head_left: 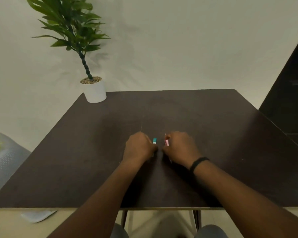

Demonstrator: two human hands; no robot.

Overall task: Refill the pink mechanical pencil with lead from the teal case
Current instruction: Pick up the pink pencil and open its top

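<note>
Left hand (139,148) fingers clench the mostly hidden teal case (154,141); right hand (180,148) fingers grip the blurred pink pencil (166,142) over the dark matte counter (213,134).

Both hands are down on the dark table (213,134), knuckles up, close together near the middle of the frame. The left hand (138,148) is curled around the teal case (154,140), whose end pokes out just beside the knuckles. The right hand (181,148) grips the pink pencil (166,142), one end showing above the fingers. A black wristband (199,163) sits on the right wrist. Upper left, a potted plant (95,90) in a white pot stands on the table's far corner.
</note>
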